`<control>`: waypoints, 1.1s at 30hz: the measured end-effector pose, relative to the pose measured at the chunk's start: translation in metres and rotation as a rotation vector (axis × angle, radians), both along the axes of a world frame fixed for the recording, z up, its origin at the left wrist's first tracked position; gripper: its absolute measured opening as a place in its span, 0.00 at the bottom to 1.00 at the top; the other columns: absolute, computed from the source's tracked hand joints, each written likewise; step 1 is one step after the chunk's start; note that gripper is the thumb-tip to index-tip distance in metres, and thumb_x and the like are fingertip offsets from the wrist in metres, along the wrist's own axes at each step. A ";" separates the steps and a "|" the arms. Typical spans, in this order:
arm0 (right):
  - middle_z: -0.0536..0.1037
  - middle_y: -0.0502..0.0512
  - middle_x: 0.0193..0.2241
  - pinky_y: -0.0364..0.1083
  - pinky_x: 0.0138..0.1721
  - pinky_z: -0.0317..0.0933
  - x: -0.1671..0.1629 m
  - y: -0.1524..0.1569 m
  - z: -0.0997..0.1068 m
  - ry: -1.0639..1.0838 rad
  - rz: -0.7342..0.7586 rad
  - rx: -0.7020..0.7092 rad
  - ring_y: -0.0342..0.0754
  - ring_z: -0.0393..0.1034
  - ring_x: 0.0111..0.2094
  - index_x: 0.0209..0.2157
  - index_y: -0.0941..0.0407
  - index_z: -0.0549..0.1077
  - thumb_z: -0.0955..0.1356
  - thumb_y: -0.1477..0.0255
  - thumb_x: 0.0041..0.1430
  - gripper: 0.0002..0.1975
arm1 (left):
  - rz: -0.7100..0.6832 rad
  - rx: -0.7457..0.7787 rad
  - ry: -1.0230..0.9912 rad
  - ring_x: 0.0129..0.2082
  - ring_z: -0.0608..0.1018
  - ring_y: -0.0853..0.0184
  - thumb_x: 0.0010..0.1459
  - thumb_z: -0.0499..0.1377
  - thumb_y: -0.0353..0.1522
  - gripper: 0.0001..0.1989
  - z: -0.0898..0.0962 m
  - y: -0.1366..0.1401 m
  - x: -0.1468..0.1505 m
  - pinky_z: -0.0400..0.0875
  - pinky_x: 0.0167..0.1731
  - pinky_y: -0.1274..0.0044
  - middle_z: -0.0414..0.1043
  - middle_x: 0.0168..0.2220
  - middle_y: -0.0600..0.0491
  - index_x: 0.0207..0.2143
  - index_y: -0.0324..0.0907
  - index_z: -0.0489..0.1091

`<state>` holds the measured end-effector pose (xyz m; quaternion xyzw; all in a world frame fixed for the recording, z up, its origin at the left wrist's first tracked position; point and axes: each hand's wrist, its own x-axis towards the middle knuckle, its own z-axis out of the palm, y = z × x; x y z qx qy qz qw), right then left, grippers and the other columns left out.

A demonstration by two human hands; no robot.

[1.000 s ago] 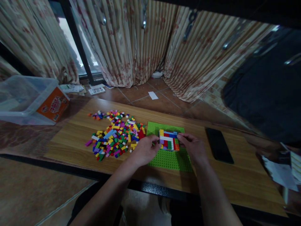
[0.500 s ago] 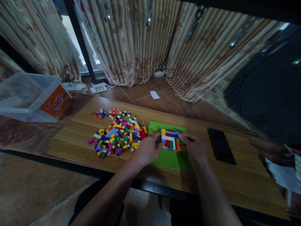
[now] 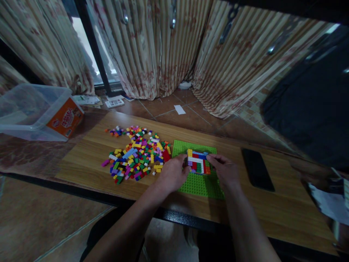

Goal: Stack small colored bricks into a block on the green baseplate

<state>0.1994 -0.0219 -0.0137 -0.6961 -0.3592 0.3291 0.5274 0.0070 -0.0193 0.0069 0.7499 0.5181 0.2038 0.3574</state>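
A small build of multicoloured toy bricks (image 3: 198,162), with yellow, white, blue, red, green and orange pieces, is over the green studded baseplate (image 3: 200,187). My left hand (image 3: 174,171) grips its left side between thumb and fingers. At its upper right corner, my right hand (image 3: 222,168) pinches the edge, thumb and forefinger closed by a blue brick. Whether the build touches the baseplate beneath it I cannot tell. Just left of the baseplate lies a heap of loose bricks (image 3: 139,154) in many colours.
A black phone (image 3: 257,169) lies on the wooden table (image 3: 81,156) to the right. At the far left stands a clear plastic bin (image 3: 35,112) with an orange label. Papers (image 3: 328,202) lie at the right edge. Curtains (image 3: 163,51) hang beyond the table.
Almost nothing differs. Both hands keep their hold on the brick build, and the view has shifted very slightly.
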 end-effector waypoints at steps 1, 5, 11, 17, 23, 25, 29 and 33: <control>0.81 0.54 0.27 0.46 0.30 0.63 0.000 0.000 -0.001 -0.011 0.000 -0.004 0.49 0.72 0.30 0.27 0.57 0.79 0.76 0.58 0.36 0.18 | -0.001 -0.005 -0.003 0.41 0.80 0.60 0.59 0.55 0.32 0.17 0.001 0.000 0.000 0.73 0.40 0.72 0.78 0.43 0.47 0.51 0.40 0.68; 0.81 0.55 0.26 0.45 0.27 0.61 0.002 -0.001 -0.003 -0.022 -0.002 -0.019 0.48 0.71 0.27 0.28 0.57 0.80 0.76 0.57 0.36 0.19 | -0.007 -0.021 -0.008 0.41 0.80 0.61 0.59 0.55 0.31 0.17 0.002 0.000 0.000 0.73 0.41 0.72 0.78 0.43 0.47 0.51 0.41 0.68; 0.80 0.54 0.25 0.45 0.25 0.62 0.002 -0.003 -0.003 -0.075 -0.007 -0.037 0.46 0.69 0.24 0.31 0.58 0.81 0.75 0.55 0.41 0.21 | 0.000 -0.011 -0.001 0.39 0.80 0.61 0.59 0.55 0.31 0.16 0.001 0.000 0.000 0.72 0.39 0.72 0.78 0.42 0.47 0.50 0.40 0.69; 0.78 0.55 0.23 0.44 0.23 0.62 0.006 -0.003 -0.006 -0.067 -0.012 -0.022 0.46 0.69 0.24 0.29 0.59 0.80 0.72 0.55 0.44 0.20 | -0.002 -0.014 0.001 0.40 0.79 0.61 0.59 0.55 0.31 0.17 0.002 0.000 -0.001 0.72 0.39 0.73 0.78 0.42 0.47 0.51 0.41 0.68; 0.77 0.52 0.22 0.43 0.23 0.60 0.008 -0.001 -0.006 -0.037 -0.007 -0.017 0.44 0.66 0.22 0.31 0.58 0.80 0.74 0.61 0.39 0.17 | -0.010 -0.018 -0.012 0.40 0.79 0.61 0.59 0.55 0.31 0.17 0.005 0.000 0.000 0.72 0.39 0.72 0.78 0.43 0.46 0.51 0.39 0.68; 0.78 0.52 0.22 0.43 0.23 0.60 0.008 0.000 -0.005 -0.050 -0.014 -0.012 0.44 0.66 0.21 0.30 0.58 0.80 0.74 0.61 0.38 0.17 | -0.013 -0.019 -0.007 0.40 0.79 0.61 0.59 0.55 0.30 0.17 0.004 0.000 0.000 0.72 0.39 0.72 0.78 0.43 0.46 0.51 0.40 0.68; 0.79 0.53 0.23 0.43 0.22 0.60 0.006 0.000 -0.004 -0.072 -0.021 -0.017 0.44 0.66 0.21 0.29 0.57 0.80 0.74 0.61 0.38 0.17 | -0.002 -0.015 0.028 0.39 0.79 0.61 0.59 0.55 0.31 0.17 0.005 -0.001 0.001 0.72 0.39 0.72 0.78 0.43 0.46 0.51 0.40 0.68; 0.79 0.53 0.22 0.44 0.22 0.60 0.007 0.000 -0.004 -0.094 -0.010 -0.014 0.44 0.66 0.21 0.29 0.58 0.80 0.74 0.61 0.39 0.16 | -0.002 0.008 0.049 0.40 0.79 0.61 0.59 0.54 0.31 0.15 0.005 -0.003 0.002 0.72 0.41 0.72 0.78 0.43 0.47 0.49 0.41 0.69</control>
